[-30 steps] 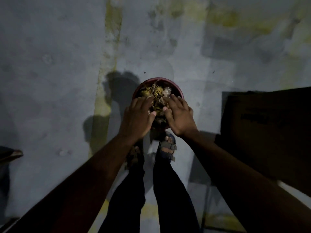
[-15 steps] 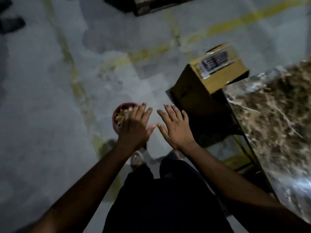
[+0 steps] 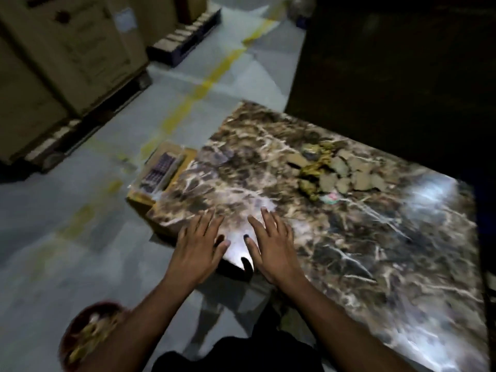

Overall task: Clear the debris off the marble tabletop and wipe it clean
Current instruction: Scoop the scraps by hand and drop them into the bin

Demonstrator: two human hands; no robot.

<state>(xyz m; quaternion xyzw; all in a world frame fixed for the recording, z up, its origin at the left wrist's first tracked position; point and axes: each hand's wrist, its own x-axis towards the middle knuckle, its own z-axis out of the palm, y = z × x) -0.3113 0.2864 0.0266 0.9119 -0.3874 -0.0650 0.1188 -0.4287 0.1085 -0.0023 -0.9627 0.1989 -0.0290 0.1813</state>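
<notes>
The brown veined marble tabletop (image 3: pixel 349 251) fills the right half of the view. A pile of debris (image 3: pixel 332 170), torn cardboard scraps and yellowish crumpled bits with a small coloured wrapper, lies near its far edge. My left hand (image 3: pixel 200 244) and my right hand (image 3: pixel 271 242) are spread flat with straight fingers over the table's near left corner, both empty. The pile is well beyond my fingertips. A red bowl (image 3: pixel 80 334) holding collected scraps stands on the floor at the bottom left, partly hidden by my left forearm.
A small cardboard box (image 3: pixel 161 175) with a label sits on the floor against the table's left end. Large cartons on a pallet (image 3: pixel 61 60) stand at the far left. A dark mass (image 3: pixel 402 63) rises behind the table. Grey floor with yellow lines lies between.
My hands left the red bowl on the floor, empty, and moved right and up over the marble table's corner. My view swung from the floor to the tabletop.
</notes>
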